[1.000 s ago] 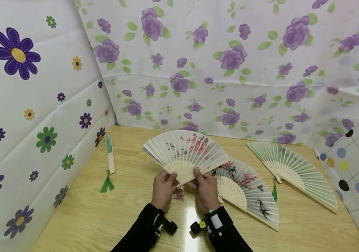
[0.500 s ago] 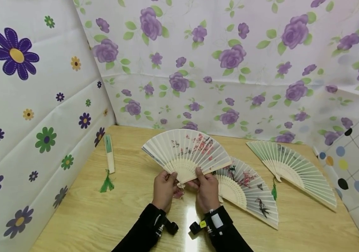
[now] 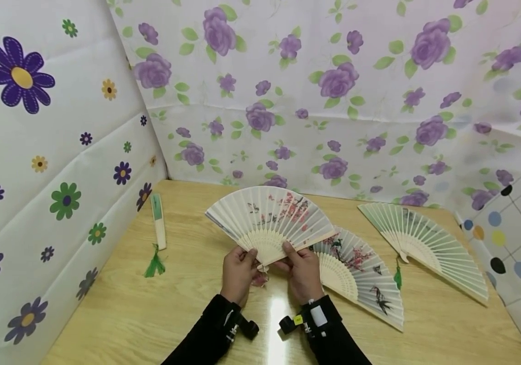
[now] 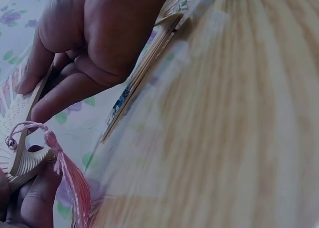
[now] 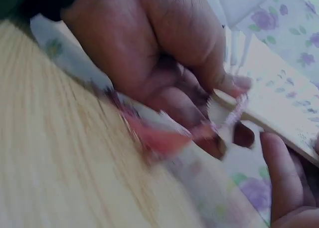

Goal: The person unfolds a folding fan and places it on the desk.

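A spread white folding fan with pink blossoms is held up in the middle of the head view. My left hand grips it near the lower left ribs, thumb on the front. On the other side, my right hand pinches the right guard stick between thumb and fingers. A pink tassel hangs from the pivot and shows large in the left wrist view; it is blurred in the right wrist view. Part of a second spread fan, with blossoms and birds, is hidden behind my right hand.
To the far right lies a spread green fan with a green tassel. At the left is a folded green fan with its own tassel. Flowered cloth walls border the wooden table.
The held fan's right guard stick and my right thumb have moved slightly rightward, so the fan is spread a little wider. My right wrist has shifted slightly right; the left hand stays nearly still.
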Demonstrator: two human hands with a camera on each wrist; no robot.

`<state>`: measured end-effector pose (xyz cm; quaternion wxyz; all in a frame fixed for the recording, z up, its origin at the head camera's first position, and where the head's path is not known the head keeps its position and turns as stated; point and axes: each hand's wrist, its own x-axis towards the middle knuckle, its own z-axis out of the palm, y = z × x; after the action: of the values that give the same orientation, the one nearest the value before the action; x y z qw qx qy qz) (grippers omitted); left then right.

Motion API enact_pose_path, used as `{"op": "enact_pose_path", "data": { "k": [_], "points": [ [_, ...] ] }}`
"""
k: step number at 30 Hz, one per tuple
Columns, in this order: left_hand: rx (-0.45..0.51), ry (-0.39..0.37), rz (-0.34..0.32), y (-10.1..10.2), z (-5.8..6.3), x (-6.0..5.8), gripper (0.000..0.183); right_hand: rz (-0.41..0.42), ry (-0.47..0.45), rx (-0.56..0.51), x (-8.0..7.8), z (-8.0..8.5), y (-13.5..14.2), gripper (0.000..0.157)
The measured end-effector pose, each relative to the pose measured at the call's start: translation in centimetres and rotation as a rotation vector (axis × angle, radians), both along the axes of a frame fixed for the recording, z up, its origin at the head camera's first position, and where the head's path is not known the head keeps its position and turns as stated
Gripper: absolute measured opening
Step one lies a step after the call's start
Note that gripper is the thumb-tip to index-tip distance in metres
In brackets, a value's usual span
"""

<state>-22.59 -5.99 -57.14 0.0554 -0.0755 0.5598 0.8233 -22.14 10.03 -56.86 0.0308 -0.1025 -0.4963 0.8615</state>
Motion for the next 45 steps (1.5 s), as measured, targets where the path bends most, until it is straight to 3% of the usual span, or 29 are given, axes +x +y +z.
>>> {"op": "enact_pose_path", "data": {
  "k": [6,17,24,28,38,45],
  "points": [
    [0.036,0.037,0.043,-0.3,-0.1,0.0,0.029,-0.081,-0.008,-0.078,0.4,0.1,-1.2,0.021],
    [0.015,0.002,0.02,0.0,-0.1,-0.1,0.024,-0.029,0.016,0.016,0.1,0.0,-0.1,0.021],
    [0.029,0.014,0.048,-0.1,-0.2,0.2,0.026,-0.123,-0.027,-0.114,0.5,-0.3,-1.3,0.026],
    [0.049,0.032,0.054,-0.2,-0.2,0.2,0.028,-0.151,-0.031,-0.131,0.5,-0.3,-1.6,0.026],
    [0.046,0.042,0.074,-0.1,-0.3,-0.1,0.027,-0.039,0.019,-0.105,0.1,0.0,-0.4,0.021],
    [0.063,0.036,0.126,0.1,-0.2,-0.1,0.019,-0.131,0.017,-0.12,0.8,0.1,-1.6,0.031]
  ]
}}
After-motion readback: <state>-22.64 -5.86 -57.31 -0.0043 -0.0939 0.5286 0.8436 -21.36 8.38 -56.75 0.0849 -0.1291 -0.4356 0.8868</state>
